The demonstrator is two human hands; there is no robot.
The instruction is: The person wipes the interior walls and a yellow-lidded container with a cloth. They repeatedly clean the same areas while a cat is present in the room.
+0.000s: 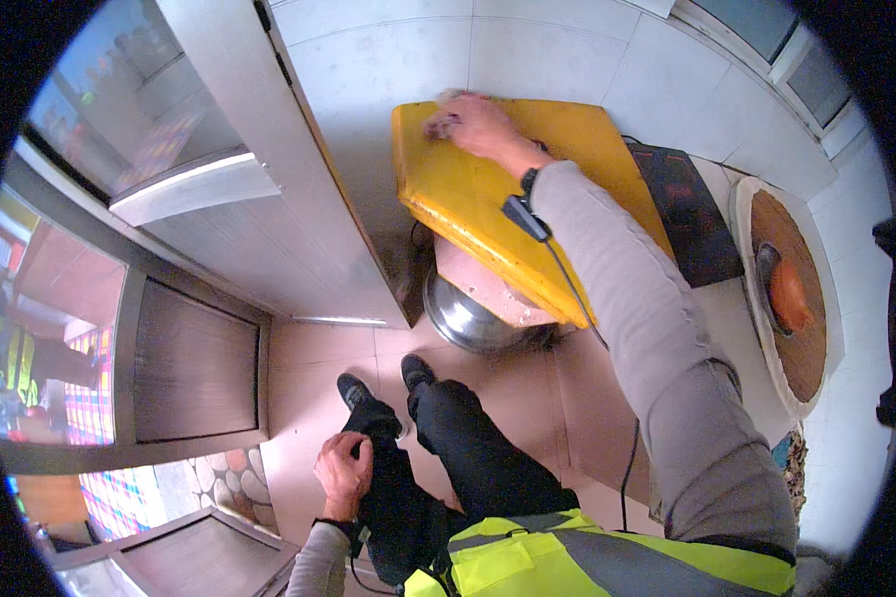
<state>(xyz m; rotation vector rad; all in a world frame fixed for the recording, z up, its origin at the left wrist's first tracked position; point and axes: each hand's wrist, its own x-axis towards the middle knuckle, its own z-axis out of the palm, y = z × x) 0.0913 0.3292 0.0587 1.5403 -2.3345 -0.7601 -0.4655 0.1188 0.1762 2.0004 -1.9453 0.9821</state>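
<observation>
My right hand [485, 130] reaches over the far left part of a thick yellow board [493, 201] with cut-off corners. Its fingers are blurred and close around what looks like a small crumpled cloth [442, 125], pressed to the board's top. Below the board's front edge, a shiny metal basin [467, 317] sits low beside a pinkish slab [478, 276]. My left hand [343, 470] hangs by my left leg, fingers loosely curled, with nothing seen in it.
Right of the board lie a black induction cooktop [687, 213] and a round brown cover [784, 224] bearing an orange object [789, 295]. A partly glazed door [321, 254] stands at left. A cable [629, 466] hangs along my right sleeve. White tiles [537, 56] line the wall.
</observation>
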